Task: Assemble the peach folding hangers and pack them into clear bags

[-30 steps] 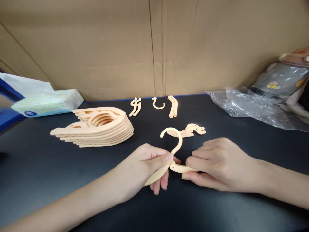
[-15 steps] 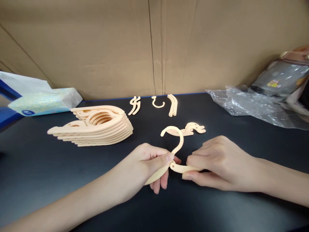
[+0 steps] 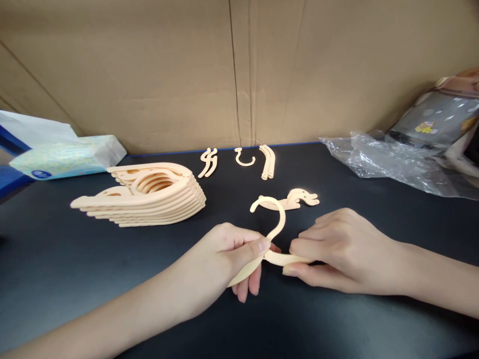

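A peach plastic folding hanger (image 3: 275,234) is held low over the black table (image 3: 112,279), its hook curving upward between my hands. My left hand (image 3: 228,257) is closed on the hanger's left arm, thumb pressed at the hinge. My right hand (image 3: 337,249) is closed on the hanger's right arm, which is mostly hidden under the fingers. Just behind the hook lies a loose peach hanger piece (image 3: 295,199).
A stack of several folded peach hangers (image 3: 145,197) lies at the left. Small peach parts (image 3: 209,162), a loose hook (image 3: 244,158) and curved arms (image 3: 268,162) lie by the cardboard wall (image 3: 239,70). A tissue pack (image 3: 63,155) sits far left, crumpled clear plastic (image 3: 389,162) at right.
Both hands keep their grip on the hanger. The hanger's two arms have flattened slightly at the hinge; otherwise hardly anything has moved.
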Tool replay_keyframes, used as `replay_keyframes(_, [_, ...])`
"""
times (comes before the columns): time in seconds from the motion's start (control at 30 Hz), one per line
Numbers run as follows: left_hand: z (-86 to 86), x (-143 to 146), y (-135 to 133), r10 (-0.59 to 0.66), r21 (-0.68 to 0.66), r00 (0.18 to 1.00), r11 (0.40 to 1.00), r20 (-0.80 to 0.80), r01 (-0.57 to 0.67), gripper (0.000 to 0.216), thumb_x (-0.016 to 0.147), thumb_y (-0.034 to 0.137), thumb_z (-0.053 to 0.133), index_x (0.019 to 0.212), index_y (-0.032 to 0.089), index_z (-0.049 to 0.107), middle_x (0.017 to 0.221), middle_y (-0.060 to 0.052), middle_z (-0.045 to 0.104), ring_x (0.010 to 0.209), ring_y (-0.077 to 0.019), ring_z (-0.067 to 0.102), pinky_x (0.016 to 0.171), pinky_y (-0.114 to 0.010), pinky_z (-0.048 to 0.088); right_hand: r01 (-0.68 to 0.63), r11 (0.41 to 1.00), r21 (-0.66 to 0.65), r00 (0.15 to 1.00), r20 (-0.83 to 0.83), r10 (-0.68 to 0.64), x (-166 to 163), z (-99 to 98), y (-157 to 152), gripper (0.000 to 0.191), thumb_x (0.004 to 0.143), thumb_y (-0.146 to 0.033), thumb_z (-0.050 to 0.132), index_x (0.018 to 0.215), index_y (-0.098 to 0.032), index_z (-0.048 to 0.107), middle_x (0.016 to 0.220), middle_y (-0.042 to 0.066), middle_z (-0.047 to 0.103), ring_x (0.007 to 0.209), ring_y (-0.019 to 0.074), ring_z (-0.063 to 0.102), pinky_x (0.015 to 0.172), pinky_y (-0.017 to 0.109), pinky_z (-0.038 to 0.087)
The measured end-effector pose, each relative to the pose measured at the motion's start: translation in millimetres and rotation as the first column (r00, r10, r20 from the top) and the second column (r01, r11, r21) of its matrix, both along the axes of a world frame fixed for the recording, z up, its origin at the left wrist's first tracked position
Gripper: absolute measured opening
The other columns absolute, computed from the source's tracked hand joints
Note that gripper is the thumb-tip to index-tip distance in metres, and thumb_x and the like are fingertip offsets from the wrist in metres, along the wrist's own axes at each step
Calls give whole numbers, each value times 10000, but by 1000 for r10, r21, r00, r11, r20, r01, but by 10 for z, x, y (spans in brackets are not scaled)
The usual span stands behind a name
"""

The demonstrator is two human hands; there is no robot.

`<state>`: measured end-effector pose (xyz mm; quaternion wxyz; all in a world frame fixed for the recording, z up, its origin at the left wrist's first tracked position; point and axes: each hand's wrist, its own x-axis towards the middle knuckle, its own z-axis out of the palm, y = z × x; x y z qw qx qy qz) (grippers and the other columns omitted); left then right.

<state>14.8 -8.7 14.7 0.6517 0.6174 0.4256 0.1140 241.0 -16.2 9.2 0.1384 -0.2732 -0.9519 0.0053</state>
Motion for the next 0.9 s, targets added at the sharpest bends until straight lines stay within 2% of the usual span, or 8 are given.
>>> replay_keyframes(0.1, [22,-8,-27,-12,44,999,999,-45,14,506,929,508,420,580,154,511,545,12,551,454,-77,479,477,-190,349,0,1000,7,1000,-5,0,5,-7,13,364,985,-355,432,690,-200,579,505,-48,566,421,95,416,476,277,244])
replay_keyframes(0.17, [43,-15,-56,-22,149,992,988,-125,41,513,952,510,381,599,163,518,537,26,541,474,-82,491,504,-193,364,-10,1000,-12,1000,-5,10,12,-6,29,358,981,-354,439,693,-196,582,514,-46,561,430,95,416,481,274,249])
replay_keyframes(0.33, [76,-6,-115,-12,400,933,902,-359,166,499,992,481,271,643,198,488,485,55,479,459,-99,479,491,-212,343,-29,995,-98,998,-64,22,21,15,68,326,957,-374,494,710,-182,588,546,-43,543,484,92,434,499,253,265])
replay_keyframes(0.4, [68,7,-138,6,498,909,838,-416,222,466,1001,440,243,656,207,450,502,55,463,456,-110,461,474,-228,304,-25,998,-55,994,-105,19,19,29,72,290,942,-372,524,741,-175,592,563,-42,528,504,95,425,516,251,273])
replay_keyframes(0.5, [38,26,-185,16,635,875,694,-484,338,382,1007,373,250,696,217,409,555,53,468,453,-124,435,459,-249,243,-40,999,-24,986,-161,36,14,54,69,275,919,-374,567,735,-169,576,599,-37,507,548,100,414,544,252,286])
replay_keyframes(0.6, [4,34,-228,-27,701,859,565,-511,435,280,997,316,317,742,221,386,609,50,523,444,-128,455,445,-250,221,-46,998,-40,981,-188,37,8,82,63,311,898,-401,595,689,-178,541,609,-35,482,579,109,401,561,259,290])
replay_keyframes(0.73, [-28,30,-238,-1,763,860,461,-509,453,257,1008,289,297,765,226,355,591,50,541,410,-132,480,417,-237,223,-26,1000,-8,974,-227,24,2,108,69,304,896,-409,596,704,-180,544,641,-20,513,628,123,448,648,276,354])
replay_keyframes(0.9, [-68,27,-214,85,826,868,365,-488,429,340,1033,389,199,759,234,329,534,61,524,360,-136,488,377,-233,204,68,993,92,969,-245,-44,15,106,118,376,819,-536,650,809,-167,578,756,23,612,785,172,559,809,337,391])
